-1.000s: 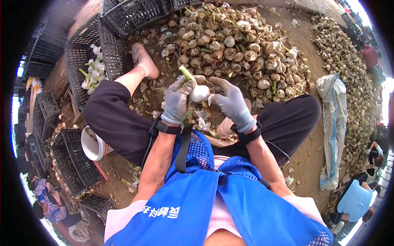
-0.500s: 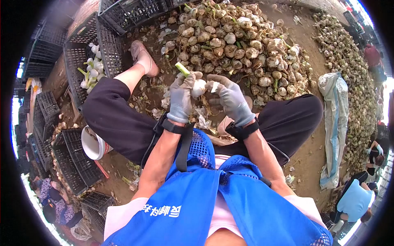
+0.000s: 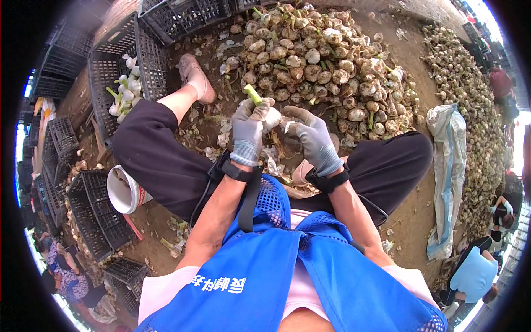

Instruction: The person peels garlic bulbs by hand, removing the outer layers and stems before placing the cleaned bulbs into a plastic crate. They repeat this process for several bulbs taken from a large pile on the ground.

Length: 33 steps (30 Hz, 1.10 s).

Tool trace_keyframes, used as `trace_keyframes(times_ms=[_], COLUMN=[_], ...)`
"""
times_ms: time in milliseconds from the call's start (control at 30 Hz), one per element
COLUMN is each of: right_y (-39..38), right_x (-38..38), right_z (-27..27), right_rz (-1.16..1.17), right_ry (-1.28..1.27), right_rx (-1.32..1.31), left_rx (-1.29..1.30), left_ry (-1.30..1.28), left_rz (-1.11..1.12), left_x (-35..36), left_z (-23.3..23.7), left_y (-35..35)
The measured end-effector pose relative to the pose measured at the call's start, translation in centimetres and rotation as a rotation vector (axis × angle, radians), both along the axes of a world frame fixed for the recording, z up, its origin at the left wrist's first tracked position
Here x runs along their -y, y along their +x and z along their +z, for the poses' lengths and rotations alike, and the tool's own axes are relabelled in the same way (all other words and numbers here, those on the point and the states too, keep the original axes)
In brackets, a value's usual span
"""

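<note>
My left hand [image 3: 248, 128], in a grey glove, is closed around a garlic bulb [image 3: 271, 118]. The bulb looks white and peeled, and its cut green stem [image 3: 253, 94] sticks up past my fingers. Just to its right is my gloved right hand [image 3: 314, 137], index finger stretched towards the bulb. A pale scrap of garlic skin [image 3: 288, 126] shows at the thumb and fingertips of that hand, seemingly pinched there. Beyond both hands lies a heap of unpeeled, soil-stained garlic [image 3: 326, 61].
A black crate [image 3: 113, 74] at the left holds clean white garlic [image 3: 129, 91]. Near my left knee stands a white bucket [image 3: 124, 191], beside more black crates [image 3: 99, 213]. A plastic sack [image 3: 445, 182] lies right; other people [image 3: 475, 271] sit farther off.
My right hand's white skin scrap has shifted down, slightly away from the bulb, and the index finger has straightened. My left hand keeps its hold on the garlic bulb.
</note>
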State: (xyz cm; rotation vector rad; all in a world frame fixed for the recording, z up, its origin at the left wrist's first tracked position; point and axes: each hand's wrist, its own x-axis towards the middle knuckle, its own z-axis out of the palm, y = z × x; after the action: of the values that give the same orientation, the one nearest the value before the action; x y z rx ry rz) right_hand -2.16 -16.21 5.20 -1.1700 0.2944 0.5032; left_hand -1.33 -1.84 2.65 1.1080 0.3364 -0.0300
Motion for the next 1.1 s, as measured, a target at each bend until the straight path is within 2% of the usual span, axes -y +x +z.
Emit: trace_keyframes(times_ms=[67,167,200,333,400,433,500,567,633,667,700,767,800,833,900,933,967,1033,1067,1100], right_y=[-0.6,-0.3,0.0,-0.4,-0.4,-0.3,-0.2,-0.1,-0.4,-0.7,-0.9,-1.0,-1.0,-1.0,-1.0,-0.9,-0.6,0.2,1.0,2.6], right_x=[-0.6,-0.5,-0.5,-0.7,-0.5,-0.4,-0.2,0.2,0.3,0.2,0.0,-0.8,-1.3,-1.5,-2.0,-2.1,-1.9,-0.8,0.3,2.1], right_z=[0.2,-0.3,-0.4,-0.2,-1.0,-1.5,-2.6,-3.1,-1.4,-0.5,-1.4,-3.0,-2.3,-1.5,-0.2,-1.4,-1.8,-2.6,-3.5,-7.9], right_rz=[-0.021,-0.084,-0.069,-0.048,-0.039,-0.038,-0.082,-0.094,-0.116,-0.085,-0.059,-0.056,-0.093,-0.093,0.024,-0.065,-0.063,-0.1,-0.116,-0.198], right_ry=[-0.06,0.013,-0.012,-0.082,-0.085,-0.085,0.001,0.044,0.057,-0.078,-0.237,-0.725,-0.844,-0.843,-1.032,-1.014,-1.015,-0.61,-0.651,-0.504], right_rx=[0.048,-0.009,-0.019,0.03,0.042,0.045,0.118,0.085,0.076,0.134,0.3,0.533,0.605,0.604,0.64,0.805,0.795,0.621,0.488,0.371], left_rx=[0.135,0.155,0.103,-0.039,-0.063,-0.059,-0.138,-0.1,-0.086,-0.076,-0.078,0.007,0.007,0.203,0.593,0.521,0.513,0.164,0.139,0.141], left_ry=[0.126,0.204,0.092,0.124,-0.095,-0.095,-0.337,-0.319,-0.184,-0.142,-0.145,0.149,0.149,0.411,0.934,0.772,0.772,0.229,0.026,0.026], left_rz=[0.034,0.045,0.042,0.059,0.129,0.129,0.107,0.152,0.2,0.175,0.168,0.169,0.165,0.175,0.189,0.161,0.154,0.027,0.06,0.062], left_x=[0.6,1.0,1.2,1.2,1.4,1.3,1.0,1.7,1.9,1.9,2.1,2.5,2.5,2.4,2.2,2.2,2.1,1.6,1.4,1.1], left_z=[0.0,0.5,1.0,0.1,-1.1,-1.6,-1.9,-1.4,-0.4,0.1,0.0,-0.4,-0.7,-1.1,-1.6,-1.7,-1.8,0.1,-0.3,-0.3], left_y=[-0.1,-0.3,-0.5,-0.6,-0.6,-0.6,-0.4,-0.3,-0.2,-0.4,-0.4,-0.5,-0.4,-0.4,-0.5,-0.6,-0.8,-1.4,-1.4,-1.3])
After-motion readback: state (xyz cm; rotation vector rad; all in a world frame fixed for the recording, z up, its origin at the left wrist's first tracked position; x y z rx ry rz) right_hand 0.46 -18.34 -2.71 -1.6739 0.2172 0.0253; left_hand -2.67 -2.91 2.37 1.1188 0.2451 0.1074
